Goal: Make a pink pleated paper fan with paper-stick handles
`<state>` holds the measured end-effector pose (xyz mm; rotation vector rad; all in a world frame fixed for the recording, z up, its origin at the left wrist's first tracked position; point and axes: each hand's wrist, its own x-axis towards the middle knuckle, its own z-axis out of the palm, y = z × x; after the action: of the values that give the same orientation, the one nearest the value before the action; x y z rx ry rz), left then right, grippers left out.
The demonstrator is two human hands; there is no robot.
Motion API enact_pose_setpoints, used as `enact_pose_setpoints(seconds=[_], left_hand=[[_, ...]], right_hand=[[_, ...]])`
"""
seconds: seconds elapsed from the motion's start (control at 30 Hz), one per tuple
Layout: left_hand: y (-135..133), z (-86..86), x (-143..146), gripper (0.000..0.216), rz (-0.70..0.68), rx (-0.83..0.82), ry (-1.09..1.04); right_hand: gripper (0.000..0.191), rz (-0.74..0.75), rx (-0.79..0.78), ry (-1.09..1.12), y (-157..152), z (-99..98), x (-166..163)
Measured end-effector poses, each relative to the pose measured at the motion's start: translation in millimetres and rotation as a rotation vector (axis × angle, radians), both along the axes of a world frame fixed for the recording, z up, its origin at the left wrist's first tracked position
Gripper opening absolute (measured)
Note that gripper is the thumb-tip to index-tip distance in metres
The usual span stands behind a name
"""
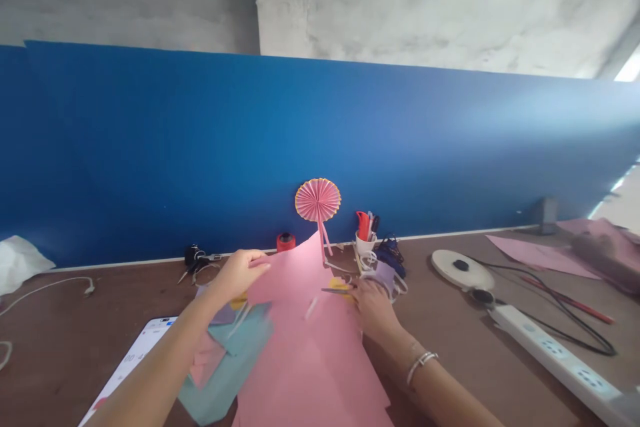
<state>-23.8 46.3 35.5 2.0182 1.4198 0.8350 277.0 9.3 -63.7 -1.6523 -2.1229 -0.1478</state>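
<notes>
My left hand (pixel 243 275) pinches the upper left corner of a pink paper sheet (pixel 290 273), which is lifted and tilted. My right hand (pixel 376 307) is closed round a pair of scissors (pixel 336 291); the blades point left in front of the sheet's right side, and the handles are hidden by the fingers. Beneath lies more pink paper (pixel 315 373). A small white strip (pixel 311 308) shows blurred on the pink. Behind the sheet, a pleated pink paper fan (pixel 318 200) with a yellow edge leans against the blue partition.
Teal paper (pixel 225 373) and a phone (pixel 135 360) lie left. Along the back are keys (pixel 195 260), a red tape roll (pixel 286 241) and a white pen cup (pixel 366 241). A power strip (pixel 555 353), a round cream base (pixel 461 270) and pink paper (pixel 543 257) are right.
</notes>
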Motion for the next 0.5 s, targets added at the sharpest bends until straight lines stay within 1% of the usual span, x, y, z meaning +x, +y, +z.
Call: enact_pose_setpoints(seconds=[0.03, 0.1, 0.13, 0.17, 0.2, 0.23, 0.3, 0.33, 0.37, 0.43, 0.5], left_hand=[[-3, -4.4, 3, 0.025, -0.019, 0.037, 0.013], [-12, -16.3, 8, 0.028, -0.079, 0.151, 0.078], [-17, -24.2, 11, 0.029, -0.132, 0.230, 0.140], [-23, -33.3, 13, 0.031, -0.191, 0.309, 0.193], [-30, -43.5, 14, 0.035, -0.251, 0.385, 0.227], [-37, -54.3, 14, 0.039, -0.292, 0.460, 0.252], [-50, -76.0, 12, 0.043, -0.303, 0.558, 0.301], [-56, -85.8, 10, 0.047, -0.276, 0.567, 0.313], [-62, -94.1, 8, 0.051, -0.286, 0.549, 0.333], [-70, -106.0, 4, 0.053, -0.292, 0.501, 0.364], [-75, -111.7, 1, 0.049, -0.297, 0.459, 0.393]], right_hand=[[0.036, -0.029, 0.073, 0.061, 2, 4.2, 1], [0.050, -0.023, 0.248, 0.148, 3, 14.4, -1], [0.058, 0.018, 0.317, 0.153, 2, 19.4, -4], [0.064, 0.069, 0.348, 0.126, -1, 23.7, -7], [0.065, 0.116, 0.359, 0.085, -4, 26.9, -10], [0.063, 0.170, 0.343, 0.034, -8, 28.6, -13], [0.050, 0.287, 0.278, -0.070, -18, 27.3, -16], [0.044, 0.341, 0.241, -0.109, -22, 24.7, -16], [0.041, 0.379, 0.212, -0.133, -27, 21.1, -16], [0.049, 0.390, 0.173, -0.130, -34, 12.8, -14], [0.056, 0.397, 0.129, -0.103, -40, 4.8, -12]])
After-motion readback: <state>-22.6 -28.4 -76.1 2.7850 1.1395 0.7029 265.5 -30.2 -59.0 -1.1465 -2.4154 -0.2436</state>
